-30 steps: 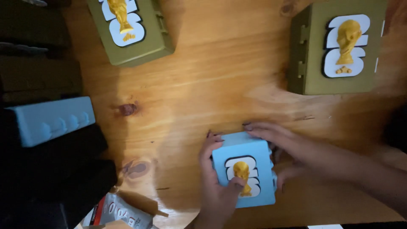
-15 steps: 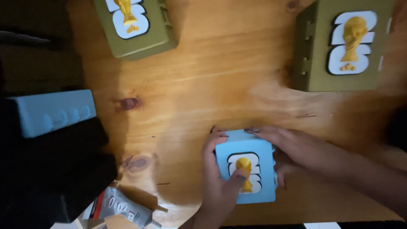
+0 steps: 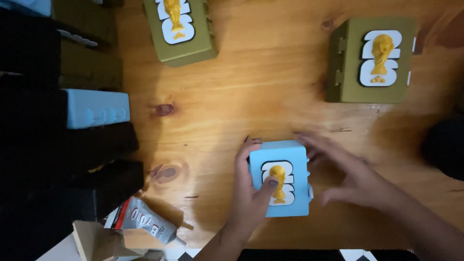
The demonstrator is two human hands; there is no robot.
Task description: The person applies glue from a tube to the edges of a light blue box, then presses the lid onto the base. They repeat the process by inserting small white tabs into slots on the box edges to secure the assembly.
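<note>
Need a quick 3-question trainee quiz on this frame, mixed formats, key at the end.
1. True or false: the left hand presses its thumb on the gold trophy emblem of the light blue box.
2. How many olive green boxes lie on the wooden table? A) one B) two C) three
3. Fill in: the right hand is beside the blue box's ____ side, fingers spread and blurred.

Key
1. True.
2. B: one olive green box at top centre, another at upper right.
3. Right.
</note>
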